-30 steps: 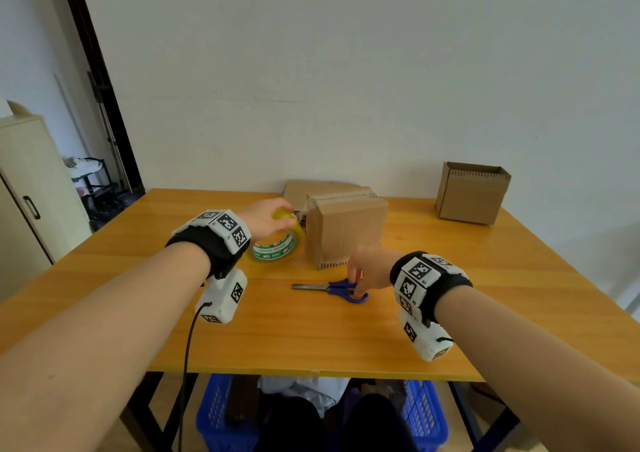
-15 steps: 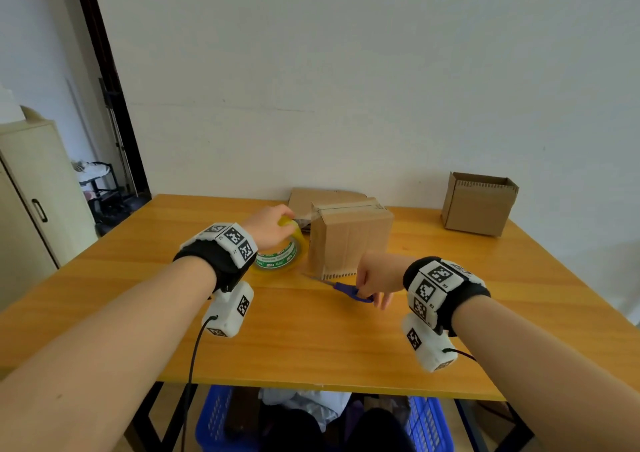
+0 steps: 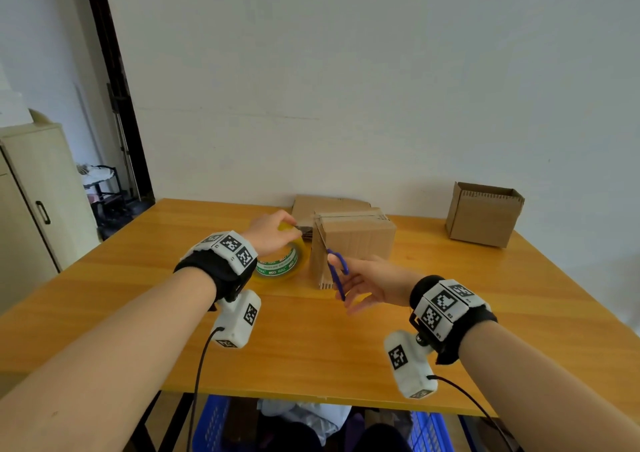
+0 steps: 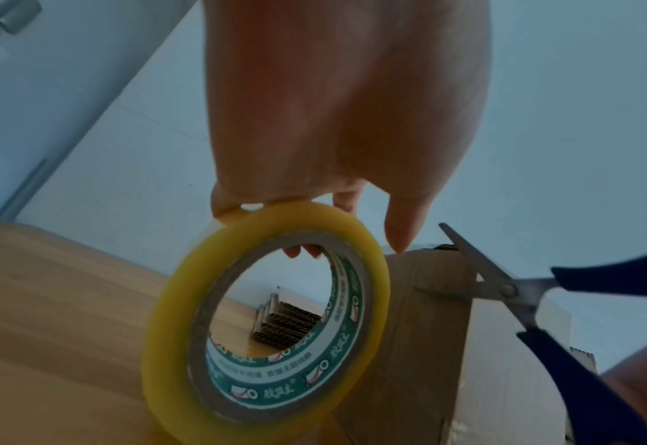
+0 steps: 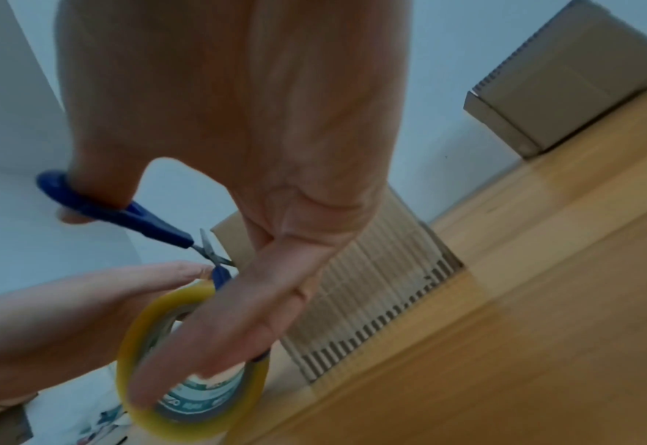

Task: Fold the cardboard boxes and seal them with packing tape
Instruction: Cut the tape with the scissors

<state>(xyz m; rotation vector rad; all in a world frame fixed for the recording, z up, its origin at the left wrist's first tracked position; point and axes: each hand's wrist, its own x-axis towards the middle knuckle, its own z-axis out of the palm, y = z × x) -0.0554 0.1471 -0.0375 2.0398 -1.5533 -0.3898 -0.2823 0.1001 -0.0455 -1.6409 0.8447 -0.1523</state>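
— Head view: how far along?
— The folded brown cardboard box point(image 3: 353, 240) at mid-table has tape across its top, uncut I'd judge; an open box point(image 3: 483, 214) waits far right.
— Left wrist view?
— The left hand point(image 4: 337, 120) pinches the yellow tape roll point(image 4: 264, 319) beside it.
— Right wrist view?
— The right hand point(image 5: 238, 144), thumb and fingers through the blue-handled scissors point(image 5: 131, 213), blades parted at the box's edge.
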